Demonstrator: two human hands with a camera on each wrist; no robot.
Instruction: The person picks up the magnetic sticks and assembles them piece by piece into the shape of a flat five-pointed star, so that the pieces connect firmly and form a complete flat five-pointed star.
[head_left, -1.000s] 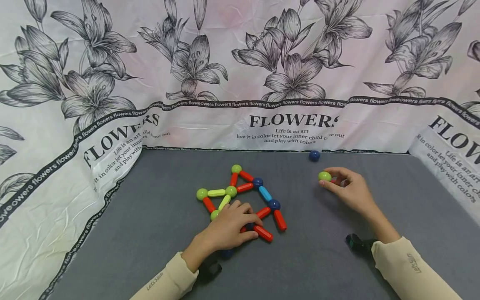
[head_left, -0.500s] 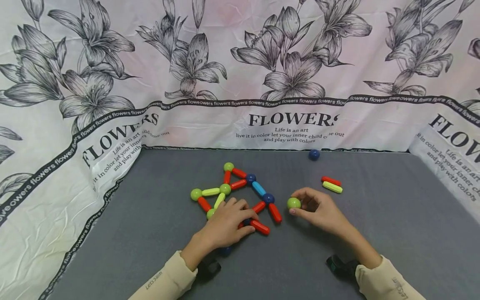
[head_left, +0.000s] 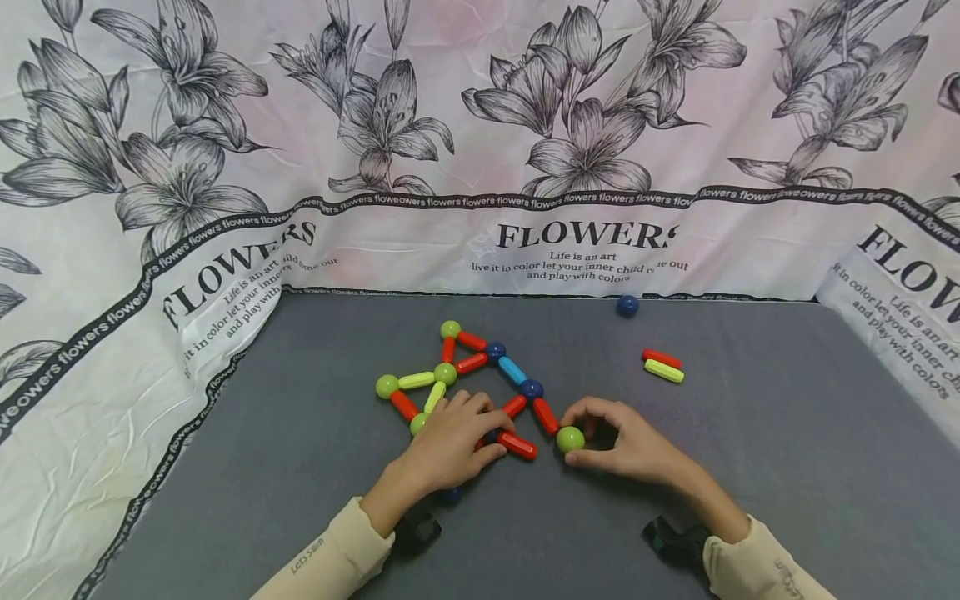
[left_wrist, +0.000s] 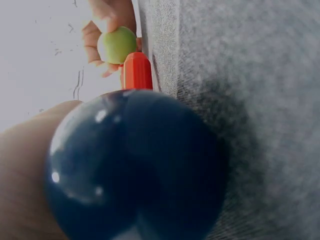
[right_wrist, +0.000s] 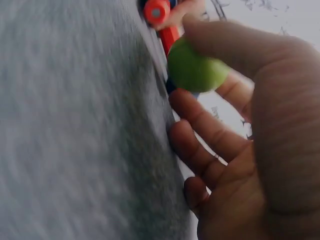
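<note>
My right hand (head_left: 630, 442) pinches a light green ball (head_left: 571, 440) between thumb and fingers. The ball is right at the free end of a red magnetic rod (head_left: 546, 417), which runs from a dark blue ball (head_left: 532, 389). My left hand (head_left: 453, 442) lies over the near part of the ball-and-rod frame, its thumb and fingers around another blue ball (head_left: 492, 436). A second red rod (head_left: 519, 445) points out from that ball. In the left wrist view a large blue ball (left_wrist: 137, 165) fills the foreground, with the green ball (left_wrist: 117, 45) beyond.
The frame's far part has green balls (head_left: 445, 373), yellow rods (head_left: 417, 381) and a light blue rod (head_left: 512, 370). A loose red rod (head_left: 662, 359) and yellow rod (head_left: 663, 372) lie at the right. A loose blue ball (head_left: 627, 307) sits by the flowered cloth (head_left: 420, 250).
My right hand has carried the green ball left and nearer to me, up to the red rod's end. The loose red and yellow rods came into view. The frame shifted slightly left.
</note>
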